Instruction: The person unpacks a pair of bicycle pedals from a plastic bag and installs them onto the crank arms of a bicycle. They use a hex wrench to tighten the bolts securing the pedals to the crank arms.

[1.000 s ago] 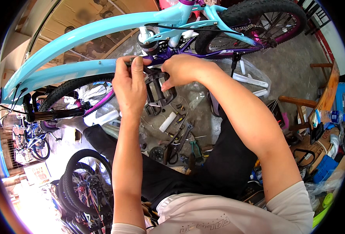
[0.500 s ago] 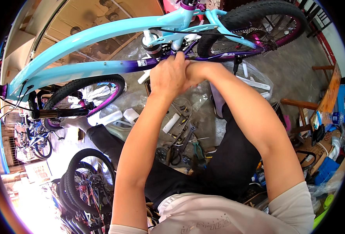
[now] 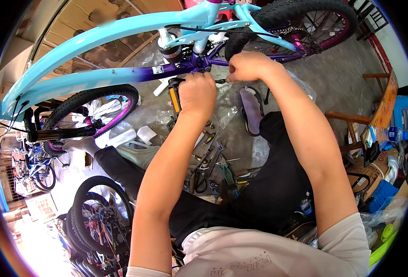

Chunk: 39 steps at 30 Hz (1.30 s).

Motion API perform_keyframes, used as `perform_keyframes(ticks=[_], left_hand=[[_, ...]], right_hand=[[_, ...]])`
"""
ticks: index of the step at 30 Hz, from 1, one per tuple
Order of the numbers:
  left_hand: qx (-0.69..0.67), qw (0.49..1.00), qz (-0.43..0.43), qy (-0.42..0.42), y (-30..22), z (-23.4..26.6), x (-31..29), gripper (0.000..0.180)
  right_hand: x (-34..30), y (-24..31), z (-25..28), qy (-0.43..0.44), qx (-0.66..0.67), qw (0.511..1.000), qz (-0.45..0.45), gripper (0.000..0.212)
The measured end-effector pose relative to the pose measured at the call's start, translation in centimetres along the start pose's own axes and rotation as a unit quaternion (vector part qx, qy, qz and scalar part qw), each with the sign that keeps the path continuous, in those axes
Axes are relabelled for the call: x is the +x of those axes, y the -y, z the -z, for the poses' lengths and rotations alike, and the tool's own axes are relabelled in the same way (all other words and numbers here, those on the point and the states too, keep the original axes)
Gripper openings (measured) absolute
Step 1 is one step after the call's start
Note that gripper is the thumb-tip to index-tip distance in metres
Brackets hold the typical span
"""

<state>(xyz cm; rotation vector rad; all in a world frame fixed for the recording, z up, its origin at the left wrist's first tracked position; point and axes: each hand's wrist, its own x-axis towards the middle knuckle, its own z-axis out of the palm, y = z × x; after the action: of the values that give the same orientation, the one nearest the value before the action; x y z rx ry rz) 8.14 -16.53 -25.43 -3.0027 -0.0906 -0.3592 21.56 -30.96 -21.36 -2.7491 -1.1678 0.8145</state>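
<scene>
A bicycle with a light-blue and purple frame point(image 3: 81, 39) lies across the upper part of the head view. My left hand point(image 3: 198, 93) is closed in a fist just below the purple bottom bracket area point(image 3: 200, 62); what it grips is hidden by its fingers. Right beside this fist is a black pedal with an orange reflector point(image 3: 174, 98). Farther right, my right hand point(image 3: 251, 67) is closed, with the end of a thin dark rod point(image 3: 220, 81) showing at its fingertips. That rod lies between the two hands; its kind cannot be told.
Pliers with green handles point(image 3: 229, 177), a wrench point(image 3: 218, 150) and other hand tools are scattered between my legs. A wooden stool point(image 3: 383, 115) stands at right. Several spare wheels point(image 3: 103, 214) stand at lower left. White foam pieces point(image 3: 147, 134) lie near the front wheel point(image 3: 93, 111).
My hands, clasped together before, have come apart, the right one moving right. The pedal with the orange reflector now shows beside my left hand. The bicycle sits slightly more to the left in view.
</scene>
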Motion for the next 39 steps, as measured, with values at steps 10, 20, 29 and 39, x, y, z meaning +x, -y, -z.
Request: perform_keyframes(ticks=[10, 20, 29, 39], left_hand=[[0.275, 0.931, -0.078, 0.225, -0.6, -2.9, -1.7, 0.025], [0.318, 0.893, -0.090, 0.305, -0.9, -3.4, -1.4, 0.039], [0.322, 0.843, -0.120, 0.414, -1.7, -2.0, -1.0, 0.044], [0.300, 0.844, -0.085, 0.436, -2.0, -2.8, -0.9, 0.056]], right_hand=[[0.5, -0.1, -1.2, -0.049, 0.056, 0.994, 0.083, 0.053], [5.8, 4.8, -9.1, -0.024, 0.285, 0.951, 0.114, 0.044], [4.7, 6.6, -7.6, -0.103, 0.270, 0.953, 0.088, 0.050], [3.8, 8.5, -5.6, -0.261, 0.198, 0.930, 0.169, 0.018]])
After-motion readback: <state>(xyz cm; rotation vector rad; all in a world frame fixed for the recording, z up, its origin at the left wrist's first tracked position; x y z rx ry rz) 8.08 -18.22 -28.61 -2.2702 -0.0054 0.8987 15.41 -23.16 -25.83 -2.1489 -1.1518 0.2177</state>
